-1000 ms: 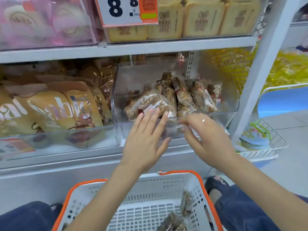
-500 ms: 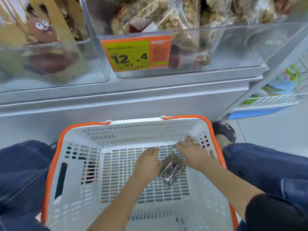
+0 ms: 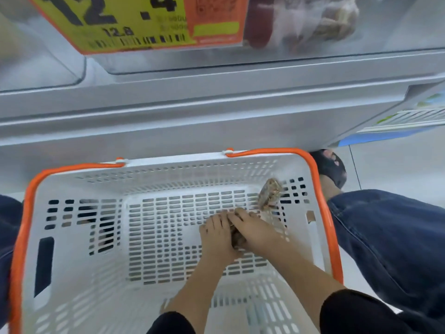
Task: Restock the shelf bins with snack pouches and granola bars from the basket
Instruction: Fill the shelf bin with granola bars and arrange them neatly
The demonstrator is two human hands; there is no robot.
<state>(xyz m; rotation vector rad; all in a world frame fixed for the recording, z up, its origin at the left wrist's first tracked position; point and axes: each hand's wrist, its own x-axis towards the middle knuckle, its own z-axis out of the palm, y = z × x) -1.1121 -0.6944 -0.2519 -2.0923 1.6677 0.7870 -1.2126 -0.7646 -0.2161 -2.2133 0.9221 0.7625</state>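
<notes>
Left hand [image 3: 218,235] and right hand [image 3: 252,233] meet on the basket [image 3: 154,174] floor, fingers curled around granola bars [image 3: 238,238], evidently gathering them for one lift. Another bar [image 3: 269,194] leans at 1 o'clock.

My arms are bare from black sleeves [image 3: 356,314] down; I wear dark blue jeans [image 3: 390,237] and a black open-toed sandal [image 3: 331,166]

Grey metal shelf unit [image 3: 216,112] spans top. Pale tiled floor [image 3: 397,165] at right. Yellow-orange price tag [image 3: 134,22] above. Even light.
</notes>
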